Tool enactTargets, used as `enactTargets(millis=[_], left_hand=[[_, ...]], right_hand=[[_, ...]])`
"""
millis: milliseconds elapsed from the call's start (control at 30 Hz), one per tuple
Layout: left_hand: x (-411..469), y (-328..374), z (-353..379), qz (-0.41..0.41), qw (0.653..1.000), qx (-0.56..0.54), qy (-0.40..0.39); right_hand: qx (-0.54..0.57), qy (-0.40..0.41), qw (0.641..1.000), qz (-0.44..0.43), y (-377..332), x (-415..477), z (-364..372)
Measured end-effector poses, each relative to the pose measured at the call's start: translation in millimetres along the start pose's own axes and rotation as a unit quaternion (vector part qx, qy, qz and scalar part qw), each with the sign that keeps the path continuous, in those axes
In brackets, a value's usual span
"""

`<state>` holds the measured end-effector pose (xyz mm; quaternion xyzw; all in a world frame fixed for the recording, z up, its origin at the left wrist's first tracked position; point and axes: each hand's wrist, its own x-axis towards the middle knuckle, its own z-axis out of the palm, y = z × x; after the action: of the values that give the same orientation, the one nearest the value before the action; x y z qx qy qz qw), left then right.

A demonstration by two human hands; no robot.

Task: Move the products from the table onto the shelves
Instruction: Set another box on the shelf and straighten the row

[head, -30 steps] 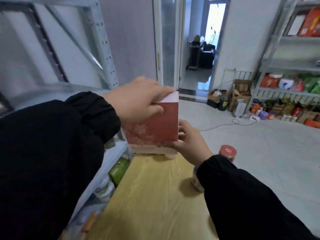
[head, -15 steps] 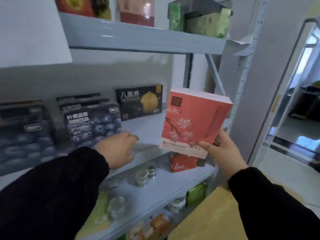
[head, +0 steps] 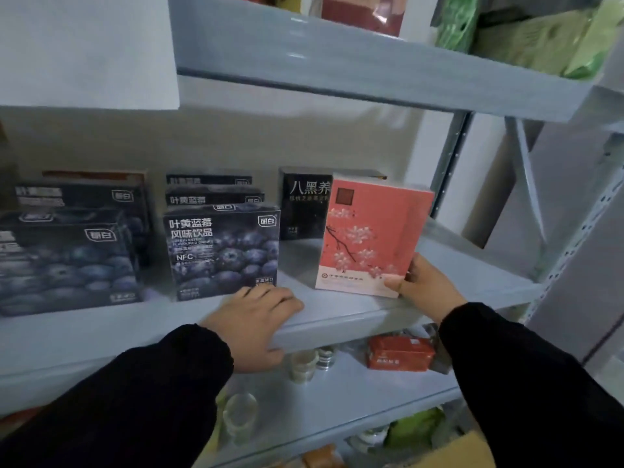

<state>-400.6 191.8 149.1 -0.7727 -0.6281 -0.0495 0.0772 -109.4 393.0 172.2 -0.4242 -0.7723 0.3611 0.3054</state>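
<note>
Spanning the whole view, a grey metal shelf (head: 337, 319) carries rows of cartons, with another grey board (head: 371, 72) above it and a lower one (head: 354, 396) beneath. Largest on the shelf are the dark blueberry boxes (head: 223, 251), glossy and rectangular, printed with berries; the front one reads "叶黄蓝莓 风味饮品" and "NFC", with a small white logo badge at its top corner. Similar boxes stand to the left, blurred. Behind to the right stands a black box (head: 304, 207) with pale characters "八黑养"; its smaller print is too fine to read. Just in front of it, overlapping its right side, the red box (head: 371, 238) stands upright near the shelf's front edge: a smooth coral carton with white blossoms on a dark branch, a dark red square seal at its top left and a pale band along the bottom whose small writing cannot be read. The right hand (head: 425, 285) grips its lower right corner, thumb pressed on the front face, the other fingers hidden behind. The left hand (head: 256, 319) lies flat on the shelf's front lip, fingers spread loosely and holding nothing. Both arms wear black sleeves. On the lower board sit a small orange-red carton (head: 400, 354) and clear jars (head: 304, 366).
</note>
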Motion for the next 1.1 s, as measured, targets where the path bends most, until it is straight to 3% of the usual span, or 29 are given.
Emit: enactTargets(millis=[167,633,1100], left_hand=[[1,-1,1,-0.01,1.0,-0.022,0.002],[-4,2,2,-0.01,0.999,-0.022,0.033],[-4,7,2,-0.032,0.999,-0.013,0.039]], right_hand=[[-0.132,-0.059,0.989,-0.027,-1,57,-4],[-0.115,-0.073,0.987,-0.089,23,110,23],[-0.118,-0.066,0.989,-0.064,19,105,23]])
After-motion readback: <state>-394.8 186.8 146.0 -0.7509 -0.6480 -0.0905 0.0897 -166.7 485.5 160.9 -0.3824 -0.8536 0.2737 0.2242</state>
